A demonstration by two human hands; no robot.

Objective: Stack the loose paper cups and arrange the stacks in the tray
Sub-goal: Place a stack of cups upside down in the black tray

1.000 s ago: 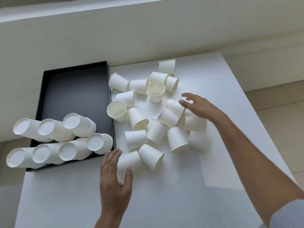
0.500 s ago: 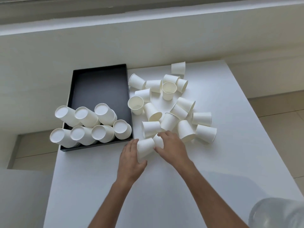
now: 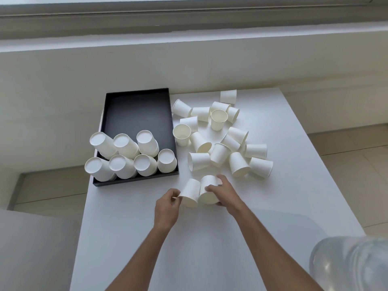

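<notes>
White table [image 3: 210, 248] fills most of what we see. Our left hand [image 3: 165, 208] has its fingers curled, pinching the rim of one paper cup [image 3: 190, 193]. Our right hand [image 3: 223, 193] wraps bent fingers around a second cup [image 3: 207, 190], just beside the first. Both cups touch each other.

Past our fingertips lies a pile of loose cups [image 3: 220, 135]; we count about seventeen. Up and left of our left fingers sits one black tray [image 3: 136, 110]. It holds seven stacks [image 3: 126, 156], bottoms up, at its near end.
</notes>
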